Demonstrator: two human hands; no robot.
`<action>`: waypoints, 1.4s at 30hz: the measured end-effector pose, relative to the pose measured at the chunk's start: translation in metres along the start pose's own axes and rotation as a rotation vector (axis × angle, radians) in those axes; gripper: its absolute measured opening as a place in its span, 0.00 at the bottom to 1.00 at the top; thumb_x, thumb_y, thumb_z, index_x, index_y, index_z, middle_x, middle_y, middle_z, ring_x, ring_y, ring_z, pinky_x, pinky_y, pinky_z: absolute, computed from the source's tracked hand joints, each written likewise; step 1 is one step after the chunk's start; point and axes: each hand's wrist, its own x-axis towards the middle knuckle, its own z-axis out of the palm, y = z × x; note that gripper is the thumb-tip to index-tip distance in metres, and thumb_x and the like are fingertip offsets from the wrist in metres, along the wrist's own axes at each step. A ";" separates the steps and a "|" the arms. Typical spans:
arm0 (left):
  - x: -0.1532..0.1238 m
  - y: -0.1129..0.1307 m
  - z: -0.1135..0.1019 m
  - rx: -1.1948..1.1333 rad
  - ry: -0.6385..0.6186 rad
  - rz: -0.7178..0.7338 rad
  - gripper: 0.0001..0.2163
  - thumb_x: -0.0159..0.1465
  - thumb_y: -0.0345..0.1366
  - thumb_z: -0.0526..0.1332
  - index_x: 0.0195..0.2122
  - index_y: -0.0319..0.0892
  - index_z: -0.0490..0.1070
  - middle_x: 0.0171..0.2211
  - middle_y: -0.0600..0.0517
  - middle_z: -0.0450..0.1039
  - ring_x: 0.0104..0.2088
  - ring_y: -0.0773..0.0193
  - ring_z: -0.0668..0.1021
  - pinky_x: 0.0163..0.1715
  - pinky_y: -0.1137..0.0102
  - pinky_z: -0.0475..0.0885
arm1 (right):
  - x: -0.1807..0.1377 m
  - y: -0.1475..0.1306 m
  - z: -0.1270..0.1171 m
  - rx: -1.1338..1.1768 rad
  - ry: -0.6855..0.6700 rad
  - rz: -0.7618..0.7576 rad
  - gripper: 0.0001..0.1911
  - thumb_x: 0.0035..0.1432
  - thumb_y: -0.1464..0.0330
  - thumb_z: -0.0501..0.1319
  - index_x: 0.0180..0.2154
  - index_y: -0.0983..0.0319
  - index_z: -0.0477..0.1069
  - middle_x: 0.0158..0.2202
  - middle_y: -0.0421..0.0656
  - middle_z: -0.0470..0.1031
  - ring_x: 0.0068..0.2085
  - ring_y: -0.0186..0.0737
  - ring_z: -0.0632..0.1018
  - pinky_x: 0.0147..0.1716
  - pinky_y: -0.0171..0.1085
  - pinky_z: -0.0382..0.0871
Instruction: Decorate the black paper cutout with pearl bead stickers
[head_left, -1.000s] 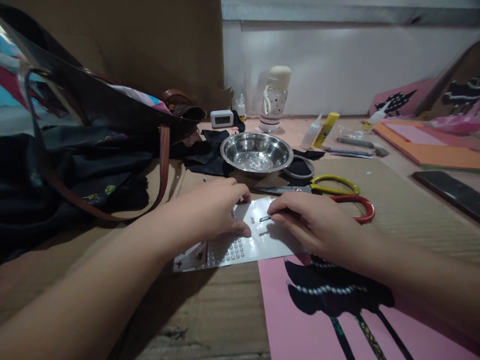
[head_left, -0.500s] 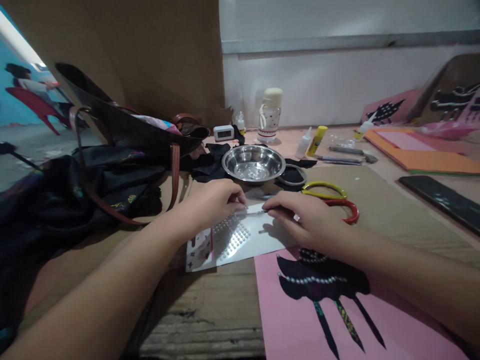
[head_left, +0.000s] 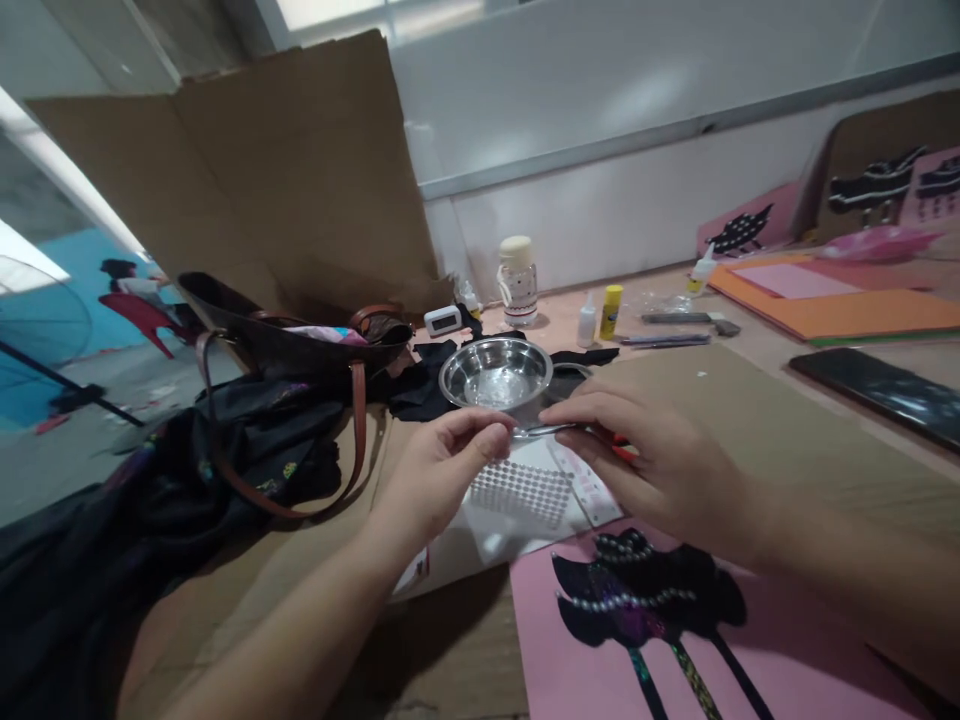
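Observation:
My left hand (head_left: pixel 450 465) is closed in a pinch above a sheet of pearl stickers (head_left: pixel 525 490); what lies between its fingertips is too small to make out. My right hand (head_left: pixel 652 470) grips a thin silver tool (head_left: pixel 544 431) that looks like tweezers, its tip at the left fingertips. Under both hands, the sticker sheet lies over white card (head_left: pixel 487 545). Nearer me is a pink sheet (head_left: pixel 555 660) bearing a black cut-out shape (head_left: pixel 652 595) trimmed with rows of pearls. Red scissor handles (head_left: pixel 622 450) show partly behind my right hand.
A steel bowl (head_left: pixel 496 372) stands behind my hands on black cloth. A bottle (head_left: pixel 517 285), glue bottle (head_left: pixel 586 322) and glue stick (head_left: pixel 611 312) are farther back. A handbag (head_left: pixel 300 345) sits left; a phone (head_left: pixel 885 395) and coloured paper (head_left: pixel 840 310) lie right. A person sits far left.
The view has tilted up. My hands have come closer together, and the silver tool now shows clearly between them. The pearl sheet sits farther right, with a pink printed strip visible at its right.

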 end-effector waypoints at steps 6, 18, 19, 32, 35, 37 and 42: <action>-0.003 -0.003 0.002 -0.184 -0.020 0.012 0.07 0.58 0.38 0.72 0.34 0.42 0.77 0.32 0.52 0.81 0.34 0.65 0.80 0.41 0.69 0.75 | -0.001 0.001 0.004 0.033 -0.011 0.024 0.06 0.66 0.72 0.57 0.42 0.61 0.72 0.37 0.44 0.78 0.38 0.40 0.77 0.38 0.40 0.71; -0.005 0.000 0.003 -0.224 0.013 0.041 0.11 0.55 0.38 0.73 0.32 0.42 0.72 0.32 0.52 0.82 0.35 0.62 0.83 0.42 0.66 0.77 | -0.002 0.000 0.000 0.016 0.028 0.044 0.06 0.66 0.71 0.58 0.42 0.60 0.73 0.37 0.44 0.78 0.38 0.42 0.77 0.38 0.41 0.70; -0.005 0.000 0.003 -0.227 0.017 0.043 0.11 0.55 0.37 0.73 0.32 0.42 0.72 0.32 0.52 0.82 0.35 0.62 0.83 0.42 0.66 0.77 | -0.002 0.001 0.000 0.018 0.024 0.045 0.06 0.66 0.71 0.58 0.42 0.60 0.73 0.37 0.44 0.78 0.38 0.41 0.77 0.38 0.41 0.70; -0.013 0.005 0.006 -0.126 0.044 0.073 0.08 0.59 0.38 0.71 0.32 0.43 0.73 0.35 0.50 0.84 0.38 0.60 0.84 0.42 0.66 0.79 | -0.001 0.001 0.003 0.117 0.024 0.041 0.07 0.64 0.74 0.58 0.40 0.60 0.73 0.34 0.42 0.76 0.36 0.37 0.76 0.36 0.37 0.69; -0.013 0.004 0.006 -0.125 0.033 0.075 0.07 0.60 0.37 0.70 0.33 0.43 0.73 0.35 0.51 0.84 0.38 0.61 0.84 0.43 0.67 0.79 | -0.001 0.000 0.002 0.139 0.022 0.023 0.07 0.64 0.75 0.58 0.39 0.60 0.73 0.34 0.42 0.76 0.35 0.37 0.76 0.35 0.37 0.69; -0.013 0.004 0.006 -0.136 0.021 0.079 0.07 0.61 0.36 0.70 0.33 0.43 0.73 0.35 0.51 0.84 0.39 0.62 0.84 0.43 0.68 0.79 | -0.001 0.000 0.001 0.151 0.007 0.014 0.07 0.63 0.75 0.58 0.39 0.60 0.72 0.34 0.42 0.76 0.35 0.37 0.75 0.35 0.37 0.69; -0.011 0.005 0.007 -0.154 0.027 0.071 0.07 0.60 0.36 0.71 0.33 0.43 0.73 0.34 0.51 0.84 0.37 0.63 0.84 0.41 0.70 0.78 | -0.001 0.000 0.000 0.141 0.003 -0.007 0.06 0.64 0.75 0.58 0.40 0.61 0.72 0.35 0.43 0.75 0.37 0.37 0.74 0.35 0.38 0.69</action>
